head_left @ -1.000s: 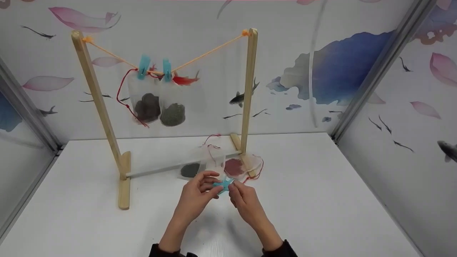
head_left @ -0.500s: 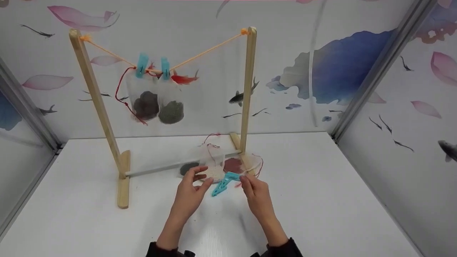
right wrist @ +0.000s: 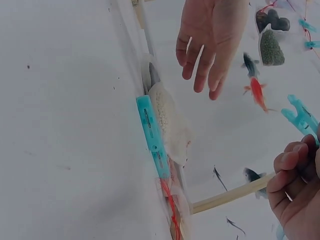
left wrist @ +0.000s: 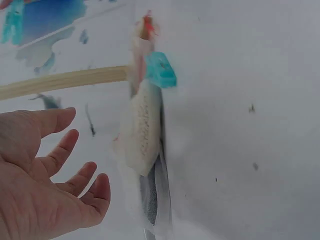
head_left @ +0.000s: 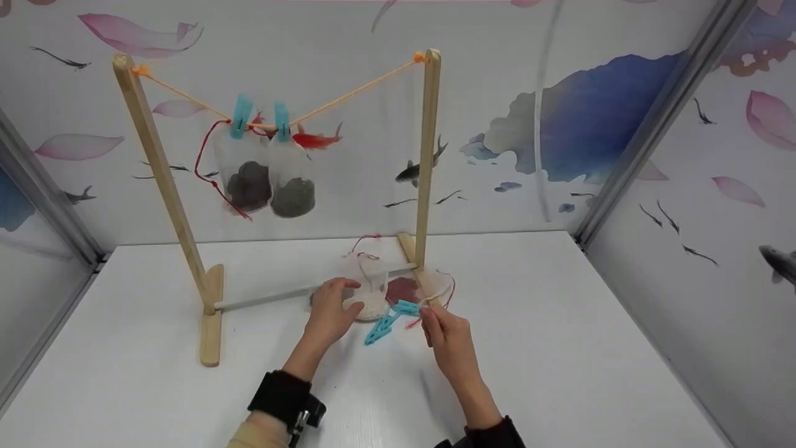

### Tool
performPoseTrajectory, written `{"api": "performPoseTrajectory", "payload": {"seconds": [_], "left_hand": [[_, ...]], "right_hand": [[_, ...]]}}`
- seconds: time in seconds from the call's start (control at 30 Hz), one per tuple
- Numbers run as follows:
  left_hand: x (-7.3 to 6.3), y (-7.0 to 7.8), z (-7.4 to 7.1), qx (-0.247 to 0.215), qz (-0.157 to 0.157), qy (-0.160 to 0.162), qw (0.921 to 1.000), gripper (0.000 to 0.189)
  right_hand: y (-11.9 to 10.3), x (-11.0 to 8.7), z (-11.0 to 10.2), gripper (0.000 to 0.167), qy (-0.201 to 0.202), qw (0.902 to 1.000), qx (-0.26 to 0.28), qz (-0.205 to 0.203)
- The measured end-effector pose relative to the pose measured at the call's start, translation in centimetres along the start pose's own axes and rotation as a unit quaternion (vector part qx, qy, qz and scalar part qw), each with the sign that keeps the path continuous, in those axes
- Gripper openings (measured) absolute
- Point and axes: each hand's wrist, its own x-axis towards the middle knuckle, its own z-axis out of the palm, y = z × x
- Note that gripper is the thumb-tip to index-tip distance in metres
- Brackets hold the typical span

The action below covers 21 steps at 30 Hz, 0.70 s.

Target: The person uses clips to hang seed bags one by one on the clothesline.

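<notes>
In the head view, the right hand (head_left: 451, 336) pinches a light-blue plastic clothespin (head_left: 407, 308) at its fingertips, above the white tabletop (head_left: 559, 348); the clothespin's long axis runs roughly sideways, its free end pointing left. The left hand (head_left: 333, 311) holds nothing, thumb and fingers apart, beside a translucent white bag of pale grains (head_left: 371, 306). Farther back, 2 hanging light-blue clothespins (head_left: 241, 116) fasten 2 dark-filled translucent bags (head_left: 250, 186) to a sagging orange string (head_left: 354, 96).

In the left wrist view, the left palm and its spread fingers show clear of the grain bag; the pinched clothespin is cut off at upper left.

In the right wrist view, 2 loose light-blue clothespins (right wrist: 148, 120) line up beside the grain bag, hard to separate from overhead. The pinched clothespin's forked end points up and left; its other end is hidden by the fingers
</notes>
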Motion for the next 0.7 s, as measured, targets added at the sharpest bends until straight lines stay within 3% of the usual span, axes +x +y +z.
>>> {"api": "performPoseTrajectory", "payload": {"seconds": [0.17,0.3,0.47,0.6,0.7], "left_hand": [[3.2,-0.3,1.1,0.081,-0.023,0.000,0.9964,0.029],[4.6,-0.9,1.5,0.087,-0.025,-0.003,0.9959,0.023],[5.3,-0.3,0.9,0.061,-0.024,-0.005,0.9979,0.024],[5.1,1.9,-0.2,0.028,-0.023,-0.029,0.9989,0.034],[4.4,3.5,-1.8,0.026,0.003,-0.032,0.9991,0.037]], "right_hand": [[0.5,-0.2,0.0,0.029,-0.034,0.9977,-0.002,-0.059],[0.9,-0.3,0.4,0.027,-0.039,0.9964,-0.010,-0.075],[1.3,-0.3,0.7,0.026,-0.035,0.9968,-0.018,-0.070],[1.6,-0.3,0.5,0.026,-0.003,0.9972,-0.028,-0.069],[1.3,0.2,0.6,0.025,0.019,0.9966,-0.032,-0.074]]}}
